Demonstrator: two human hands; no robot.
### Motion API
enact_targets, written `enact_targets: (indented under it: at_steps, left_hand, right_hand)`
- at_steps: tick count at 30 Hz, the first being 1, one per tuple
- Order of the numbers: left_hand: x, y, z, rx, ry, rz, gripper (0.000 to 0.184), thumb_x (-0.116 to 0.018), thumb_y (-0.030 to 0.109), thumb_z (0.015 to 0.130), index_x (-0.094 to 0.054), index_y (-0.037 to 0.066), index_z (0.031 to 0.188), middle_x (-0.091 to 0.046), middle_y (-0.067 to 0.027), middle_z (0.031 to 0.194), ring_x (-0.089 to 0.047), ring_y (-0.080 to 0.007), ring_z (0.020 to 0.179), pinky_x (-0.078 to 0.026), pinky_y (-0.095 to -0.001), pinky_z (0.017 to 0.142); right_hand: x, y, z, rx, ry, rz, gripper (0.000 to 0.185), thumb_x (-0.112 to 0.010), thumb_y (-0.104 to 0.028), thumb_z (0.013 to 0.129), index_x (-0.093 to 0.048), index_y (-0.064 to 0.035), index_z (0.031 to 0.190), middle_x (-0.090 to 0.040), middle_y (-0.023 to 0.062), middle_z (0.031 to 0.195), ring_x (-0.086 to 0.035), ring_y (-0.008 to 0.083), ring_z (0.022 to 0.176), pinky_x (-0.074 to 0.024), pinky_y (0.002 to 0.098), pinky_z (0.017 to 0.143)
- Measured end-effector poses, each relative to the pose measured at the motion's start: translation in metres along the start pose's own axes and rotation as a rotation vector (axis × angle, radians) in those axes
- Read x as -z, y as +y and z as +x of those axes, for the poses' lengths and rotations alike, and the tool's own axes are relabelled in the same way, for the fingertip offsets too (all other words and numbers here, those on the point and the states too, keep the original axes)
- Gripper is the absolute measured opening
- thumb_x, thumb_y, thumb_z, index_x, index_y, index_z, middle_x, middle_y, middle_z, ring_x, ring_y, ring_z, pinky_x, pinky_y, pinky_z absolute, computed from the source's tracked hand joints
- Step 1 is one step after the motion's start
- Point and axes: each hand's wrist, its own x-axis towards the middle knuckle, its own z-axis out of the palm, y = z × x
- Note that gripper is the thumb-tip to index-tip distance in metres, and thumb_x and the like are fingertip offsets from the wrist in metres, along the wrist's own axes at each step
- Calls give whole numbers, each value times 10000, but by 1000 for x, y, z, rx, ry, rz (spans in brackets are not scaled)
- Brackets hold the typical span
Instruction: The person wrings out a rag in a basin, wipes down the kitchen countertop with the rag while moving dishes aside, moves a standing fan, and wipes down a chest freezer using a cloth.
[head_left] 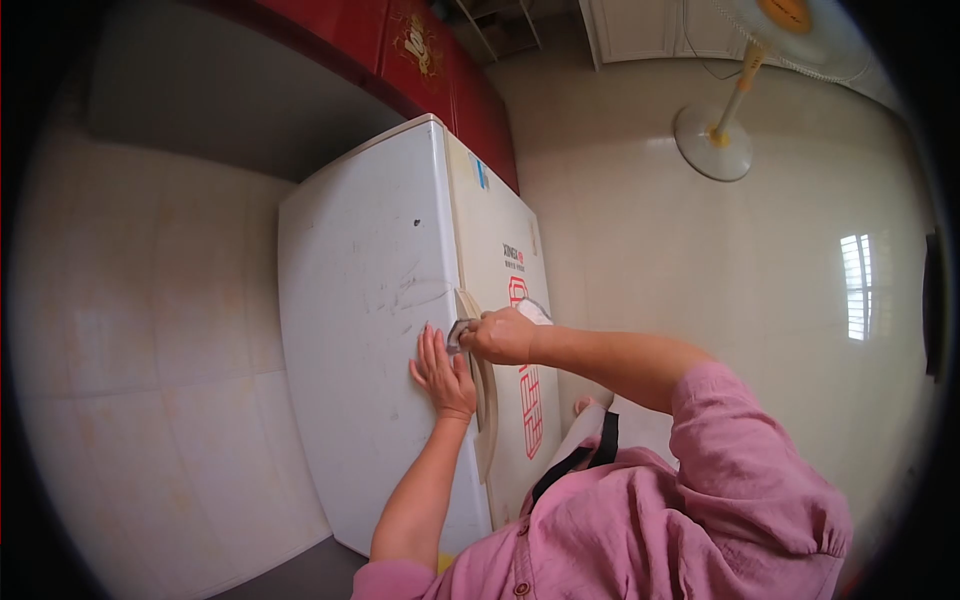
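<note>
A white chest freezer with a scuffed top stands in front of me, its cream front printed with red and dark lettering. My left hand lies flat on the top near the front edge, fingers stretched out. Just beside it, my right hand is closed around what looks like a greyish cloth, pressed at the edge by the long cream handle. A pale piece, maybe part of the same cloth, shows behind the right hand. The fingertips of that hand are partly hidden.
Red cabinets with a gold decoration stand beyond the freezer. A standing fan is on the tiled floor at the upper right. White cupboards are at the far end. A tiled wall runs along the left.
</note>
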Motion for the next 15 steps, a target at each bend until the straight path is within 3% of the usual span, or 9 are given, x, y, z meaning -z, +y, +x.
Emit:
enact_targets:
  at_steps: [4,6,11,15]
  left_hand:
    - [-2,0,-1,3,-13,44,493,-285,351,936,-374,60,1324,-316,-88,1427,-248,-253,1332,-69,-474,1058]
    - [-1,0,-2,5,-13,46,495,-288,355,935,-374,60,1323,-315,-87,1427,-248,-253,1333,-71,-474,1058]
    - [-2,1,0,13,4,30,499,-296,362,931,-377,62,1321,-312,-87,1428,-246,-254,1334,-75,-476,1056]
    - [1,2,0,6,-1,40,499,-298,369,931,-383,65,1317,-313,-86,1428,-246,-253,1334,-73,-476,1056]
  right_hand:
    - [5,18,13,8,-72,-3,198,-513,-150,767,-647,-138,912,-643,75,856,-635,275,769,-506,385,645]
    - [16,31,22,-31,28,-19,289,-541,-127,748,-651,-198,1005,-637,35,868,-625,249,813,-506,360,669]
    - [-1,14,15,-125,108,75,219,-560,-135,732,-633,-150,938,-631,56,860,-630,262,749,-506,384,599]
    - [-10,-7,-7,-47,153,115,150,-541,-168,780,-624,-124,897,-615,70,812,-631,278,711,-500,394,558]
